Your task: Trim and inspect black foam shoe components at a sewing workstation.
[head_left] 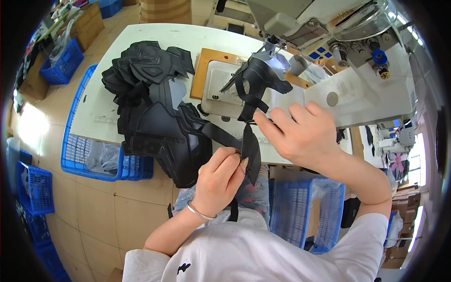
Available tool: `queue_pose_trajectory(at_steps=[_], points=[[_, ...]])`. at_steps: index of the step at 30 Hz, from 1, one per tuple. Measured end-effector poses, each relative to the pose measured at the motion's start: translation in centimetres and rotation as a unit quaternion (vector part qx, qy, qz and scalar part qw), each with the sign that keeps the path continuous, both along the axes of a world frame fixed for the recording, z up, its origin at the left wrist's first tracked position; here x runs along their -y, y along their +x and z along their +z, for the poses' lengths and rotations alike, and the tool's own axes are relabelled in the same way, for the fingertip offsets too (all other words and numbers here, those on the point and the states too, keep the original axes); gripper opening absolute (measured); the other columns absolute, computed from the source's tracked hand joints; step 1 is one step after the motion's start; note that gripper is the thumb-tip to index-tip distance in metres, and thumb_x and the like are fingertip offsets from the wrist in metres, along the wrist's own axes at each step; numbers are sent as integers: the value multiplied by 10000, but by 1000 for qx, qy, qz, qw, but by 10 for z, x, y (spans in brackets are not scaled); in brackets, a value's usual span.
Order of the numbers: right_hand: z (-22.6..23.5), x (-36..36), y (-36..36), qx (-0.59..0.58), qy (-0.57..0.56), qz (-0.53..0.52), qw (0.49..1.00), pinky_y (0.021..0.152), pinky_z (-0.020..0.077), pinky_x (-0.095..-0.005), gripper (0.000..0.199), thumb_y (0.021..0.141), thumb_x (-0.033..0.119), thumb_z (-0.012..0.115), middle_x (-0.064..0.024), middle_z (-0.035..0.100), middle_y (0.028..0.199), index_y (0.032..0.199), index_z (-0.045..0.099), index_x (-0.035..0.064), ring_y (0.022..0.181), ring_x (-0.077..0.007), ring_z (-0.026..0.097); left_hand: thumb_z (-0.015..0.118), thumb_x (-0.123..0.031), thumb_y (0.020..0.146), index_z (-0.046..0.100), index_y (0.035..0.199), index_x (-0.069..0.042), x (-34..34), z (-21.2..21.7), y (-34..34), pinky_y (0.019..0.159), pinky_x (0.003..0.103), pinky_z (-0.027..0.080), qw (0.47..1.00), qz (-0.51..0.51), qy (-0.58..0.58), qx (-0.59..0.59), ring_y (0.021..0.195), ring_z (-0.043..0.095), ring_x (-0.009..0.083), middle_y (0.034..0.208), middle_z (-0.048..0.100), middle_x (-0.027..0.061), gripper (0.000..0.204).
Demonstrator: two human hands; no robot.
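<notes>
My left hand pinches a black fabric piece in front of the table's near edge. A black strap runs from it toward the left. Just above this piece, my right hand is closed, and a thin dark tip shows by its fingertips; the rest of what it holds is hidden in the palm. Beyond it, a black molded piece with straps lies under the sewing machine's needle area. To the left of my hands is a heap of black molded panels.
The sewing machine takes up the right of the white table. A wooden-edged plate surrounds its bed. Blue plastic baskets stand at the left of the table and below it at the right. Cardboard boxes are farther off.
</notes>
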State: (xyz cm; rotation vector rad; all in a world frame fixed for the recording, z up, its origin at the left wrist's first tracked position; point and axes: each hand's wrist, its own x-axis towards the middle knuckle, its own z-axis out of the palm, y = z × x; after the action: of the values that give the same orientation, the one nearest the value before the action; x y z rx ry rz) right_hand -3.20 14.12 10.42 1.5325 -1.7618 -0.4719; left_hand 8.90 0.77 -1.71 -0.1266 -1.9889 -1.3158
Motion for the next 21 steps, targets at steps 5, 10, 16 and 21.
queue_pose_trajectory(at_steps=[5, 10, 16, 21], points=[[-4, -2, -5, 66, -12, -14, 998, 506, 306, -278, 248, 678, 181, 695, 64, 461, 677, 923, 725, 206, 564, -113, 442, 682, 18, 813, 615, 852, 26, -2, 0, -1, 543, 297, 470, 1000, 3, -5, -2, 618, 571, 234, 901, 610, 114, 78], [10, -13, -1, 141, 4, -36, 989, 523, 326, -282, 230, 695, 225, 734, 67, 476, 682, 924, 716, 207, 562, -124, 461, 677, 22, 818, 623, 831, 41, 4, -6, 8, 547, 273, 457, 1000, 1, 7, -9, 604, 552, 194, 884, 624, 124, 59], [6, -20, -5, 151, -60, -43, 986, 525, 320, -296, 290, 676, 244, 762, 56, 468, 674, 960, 722, 208, 563, -130, 472, 696, 22, 797, 614, 832, 26, 5, -12, 4, 528, 288, 471, 1000, -8, 10, -9, 602, 566, 217, 916, 618, 122, 89], [2, -15, -6, 124, -57, -21, 990, 522, 305, -287, 309, 669, 222, 760, 58, 459, 673, 977, 728, 208, 560, -121, 458, 700, 19, 794, 613, 824, 29, 4, -10, 4, 522, 287, 465, 1000, 8, 12, -13, 595, 558, 212, 902, 616, 118, 93]])
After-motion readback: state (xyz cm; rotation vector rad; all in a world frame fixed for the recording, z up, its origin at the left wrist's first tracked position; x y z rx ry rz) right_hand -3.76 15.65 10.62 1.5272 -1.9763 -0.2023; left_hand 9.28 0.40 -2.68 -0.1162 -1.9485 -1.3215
